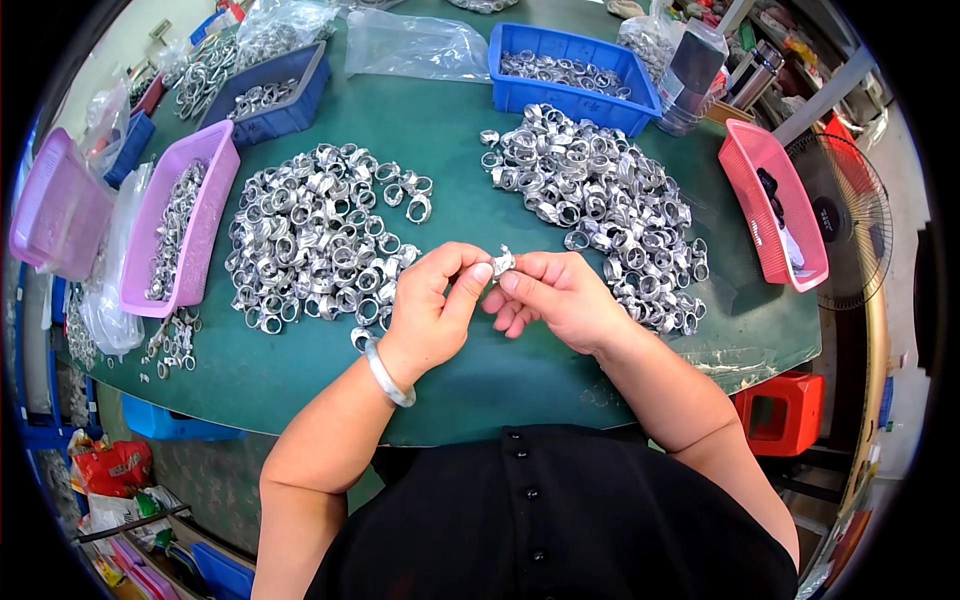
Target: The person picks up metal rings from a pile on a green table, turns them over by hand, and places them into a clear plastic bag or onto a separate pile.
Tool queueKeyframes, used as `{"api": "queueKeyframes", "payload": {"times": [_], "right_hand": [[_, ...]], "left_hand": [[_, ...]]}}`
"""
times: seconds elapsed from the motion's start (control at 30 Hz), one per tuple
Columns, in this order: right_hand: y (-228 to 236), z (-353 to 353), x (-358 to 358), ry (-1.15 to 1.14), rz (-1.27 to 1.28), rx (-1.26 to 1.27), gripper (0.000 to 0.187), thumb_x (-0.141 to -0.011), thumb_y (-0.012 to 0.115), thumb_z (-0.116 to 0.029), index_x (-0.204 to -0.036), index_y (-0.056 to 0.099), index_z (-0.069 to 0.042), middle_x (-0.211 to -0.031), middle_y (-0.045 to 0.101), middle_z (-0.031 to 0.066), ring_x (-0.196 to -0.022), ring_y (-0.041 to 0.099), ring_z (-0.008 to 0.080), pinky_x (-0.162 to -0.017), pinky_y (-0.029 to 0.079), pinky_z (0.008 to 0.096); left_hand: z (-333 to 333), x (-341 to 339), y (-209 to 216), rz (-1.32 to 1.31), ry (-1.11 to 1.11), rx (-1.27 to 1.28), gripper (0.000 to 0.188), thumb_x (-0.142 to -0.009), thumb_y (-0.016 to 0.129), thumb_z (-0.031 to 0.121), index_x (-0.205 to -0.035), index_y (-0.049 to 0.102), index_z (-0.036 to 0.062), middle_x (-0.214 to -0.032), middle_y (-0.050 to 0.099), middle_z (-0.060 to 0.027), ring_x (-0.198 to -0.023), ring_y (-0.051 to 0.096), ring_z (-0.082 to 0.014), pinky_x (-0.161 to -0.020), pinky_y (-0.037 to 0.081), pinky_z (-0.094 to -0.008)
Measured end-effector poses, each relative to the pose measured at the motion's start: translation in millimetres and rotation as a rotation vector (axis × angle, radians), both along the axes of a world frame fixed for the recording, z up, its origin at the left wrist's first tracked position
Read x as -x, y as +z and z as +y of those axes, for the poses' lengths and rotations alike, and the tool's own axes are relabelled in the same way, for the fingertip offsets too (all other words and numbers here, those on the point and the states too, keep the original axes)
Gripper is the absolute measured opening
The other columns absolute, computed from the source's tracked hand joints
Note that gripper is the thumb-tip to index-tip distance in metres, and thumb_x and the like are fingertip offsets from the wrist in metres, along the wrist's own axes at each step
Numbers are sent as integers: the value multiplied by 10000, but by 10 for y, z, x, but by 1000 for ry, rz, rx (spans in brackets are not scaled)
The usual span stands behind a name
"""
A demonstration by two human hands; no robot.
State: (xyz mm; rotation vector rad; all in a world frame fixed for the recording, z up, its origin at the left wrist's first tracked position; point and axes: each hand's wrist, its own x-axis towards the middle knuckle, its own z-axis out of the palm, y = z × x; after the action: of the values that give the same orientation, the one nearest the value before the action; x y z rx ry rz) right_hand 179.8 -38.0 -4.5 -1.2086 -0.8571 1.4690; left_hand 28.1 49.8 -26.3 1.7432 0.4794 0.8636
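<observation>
A small silver metal ring clamp is pinched between the fingertips of both hands above the green table. My left hand, with a silver bangle on the wrist, grips it from the left. My right hand grips it from the right. A large heap of the same metal clamps lies just left of my hands. Another heap of clamps spreads out to the right and behind them.
A blue bin with clamps stands at the back, a dark blue bin at back left. Purple trays sit at the left, a pink basket at the right. Clear plastic bags lie behind. A fan stands right.
</observation>
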Motion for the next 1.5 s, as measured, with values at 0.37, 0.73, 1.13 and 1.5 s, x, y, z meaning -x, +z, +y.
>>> {"api": "queueKeyframes", "payload": {"times": [0.37, 0.73, 1.13, 1.5], "right_hand": [[-1, -19, 31, -25, -68, -34, 208, -919, 505, -126, -1036, 591, 24, -854, 643, 84, -694, 614, 122, -614, 521, 249], [-68, -55, 70, -188, -558, -276, 198, -859, 560, -52, -1050, 588, -7, -835, 645, 75, -698, 605, 114, -612, 492, 241], [-109, -21, 59, -258, -708, -626, 333, -777, 554, 82, -1094, 570, -18, -957, 636, 123, -800, 649, 206, -674, 521, 277], [-71, -25, 24, -224, -794, -722, 397, -759, 568, 106, -1129, 559, -37, -918, 631, 97, -765, 642, 185, -641, 509, 271]], "left_hand": [[2, 11, -10, -14, 16, -15, 85, -878, 543, 84, -873, 585, 9, -744, 587, -47, -653, 533, -107, -593, 434, -241], [-32, 18, 11, -61, -138, 88, 243, -809, 637, 19, -1040, 568, -14, -954, 595, -53, -853, 565, -119, -798, 464, -255], [0, -3, -70, -103, -61, -151, 555, -697, 712, -35, -1192, 463, 2, -1023, 568, -92, -922, 568, -154, -850, 464, -308], [36, 8, 31, -127, 43, -561, 566, -660, 723, -29, -1175, 492, 14, -995, 588, -114, -882, 596, -201, -793, 469, -297]]}}
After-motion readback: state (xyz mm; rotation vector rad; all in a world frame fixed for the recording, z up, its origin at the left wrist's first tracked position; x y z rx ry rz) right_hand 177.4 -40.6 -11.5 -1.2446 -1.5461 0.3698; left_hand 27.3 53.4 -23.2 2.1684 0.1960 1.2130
